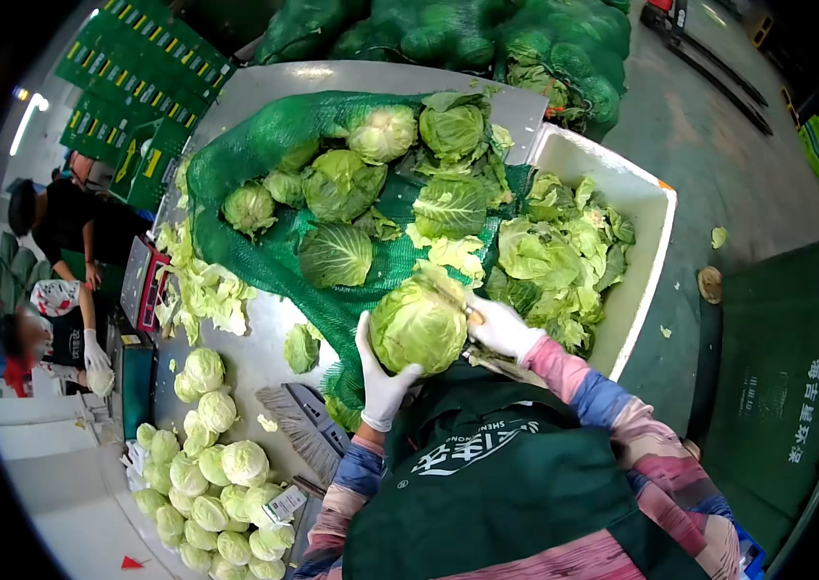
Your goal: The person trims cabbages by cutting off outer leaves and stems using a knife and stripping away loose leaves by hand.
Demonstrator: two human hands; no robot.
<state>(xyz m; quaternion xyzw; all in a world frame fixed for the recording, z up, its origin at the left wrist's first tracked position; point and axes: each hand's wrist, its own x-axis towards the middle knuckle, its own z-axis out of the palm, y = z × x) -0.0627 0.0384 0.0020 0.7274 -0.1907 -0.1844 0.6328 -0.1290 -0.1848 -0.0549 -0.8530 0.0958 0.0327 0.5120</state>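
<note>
Landmark: the green mesh sack spread open on the steel worktop.

Left hand, white-gloved: grip wide open, palm and fingers cupped against the left underside of a cabbage head. The cabbage is lifted at the near edge of the sack, close to the person's chest.

Right hand, also gloved: pressed to the right side of the same cabbage, fingers curled. Something dark shows just under this hand (too small to tell what it is, or whether the grip is closed on it).

On the sack: several untrimmed cabbages, outer leaves on.

Right of the sack, touching it: a white crate heaped with loose leaves.

Left of the sack: leaf trimmings on the worktop; nearer the person, a pile of pale trimmed heads.

Beyond the sack: more filled sacks. Far left of it: another person's gloved hand.
</note>
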